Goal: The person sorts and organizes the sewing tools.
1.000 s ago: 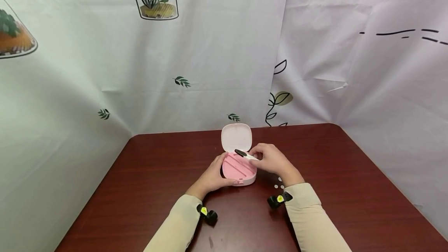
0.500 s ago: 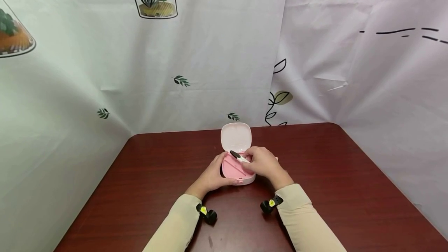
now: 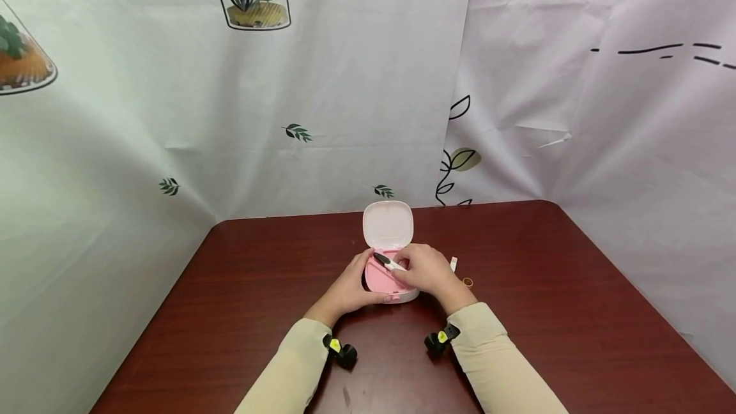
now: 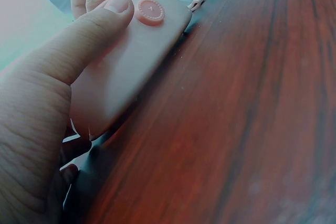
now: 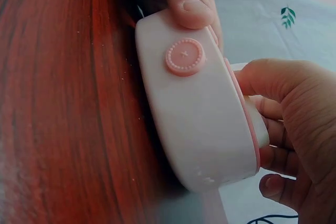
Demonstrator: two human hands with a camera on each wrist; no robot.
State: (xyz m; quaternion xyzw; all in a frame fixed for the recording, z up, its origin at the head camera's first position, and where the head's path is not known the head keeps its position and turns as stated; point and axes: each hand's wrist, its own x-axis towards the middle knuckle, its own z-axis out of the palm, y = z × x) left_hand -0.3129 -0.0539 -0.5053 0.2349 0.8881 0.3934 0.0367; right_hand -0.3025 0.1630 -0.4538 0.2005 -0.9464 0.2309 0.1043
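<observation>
fingers pinch tool over open case

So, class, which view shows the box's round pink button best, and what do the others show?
The right wrist view: the round pink button appears large there, its beaded rim and central cross clear. The left wrist view shows it smaller, beside the left thumb. The head view shows only a tiny pink spot.

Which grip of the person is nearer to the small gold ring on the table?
Right. The right grip is left of the gold ring, over the open box; the left grip holds the box's left side, farther from the ring.
</observation>
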